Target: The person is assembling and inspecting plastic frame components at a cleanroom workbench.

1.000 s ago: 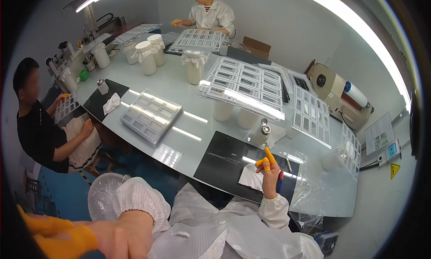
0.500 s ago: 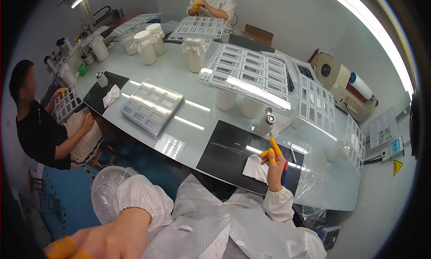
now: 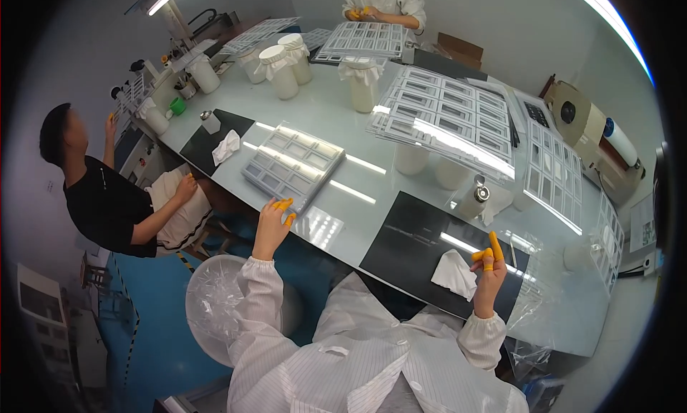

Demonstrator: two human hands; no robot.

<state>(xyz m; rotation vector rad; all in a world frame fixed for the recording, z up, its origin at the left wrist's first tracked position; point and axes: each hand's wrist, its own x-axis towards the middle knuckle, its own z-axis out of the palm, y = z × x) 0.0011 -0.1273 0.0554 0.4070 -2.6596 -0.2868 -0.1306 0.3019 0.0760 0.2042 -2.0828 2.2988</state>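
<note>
My left hand (image 3: 270, 230), with yellow finger cots, reaches to the near corner of a stack of clear-covered compartment trays (image 3: 293, 166). Its fingers are apart and holding nothing; whether they touch the stack I cannot tell. My right hand (image 3: 489, 280), also in yellow finger cots, is raised over the black mat (image 3: 401, 237). Its index finger points up and the others are partly bent, with nothing visible in them. A crumpled white cloth (image 3: 454, 275) lies just left of it. Beyond stands a metal-topped dispenser bottle (image 3: 474, 198).
Large framed trays (image 3: 451, 116) rest on white jars (image 3: 411, 159) at the back right. Cloth-covered jars (image 3: 279, 73) stand farther back. A plastic-lined bin (image 3: 215, 298) is beside my left arm. Co-workers sit at left (image 3: 107, 191) and across the table (image 3: 386, 8).
My left hand has moved from the lower left up to the tray stack. The view has shifted left. The left co-worker's tray has left their lap, and one hand is raised toward the equipment.
</note>
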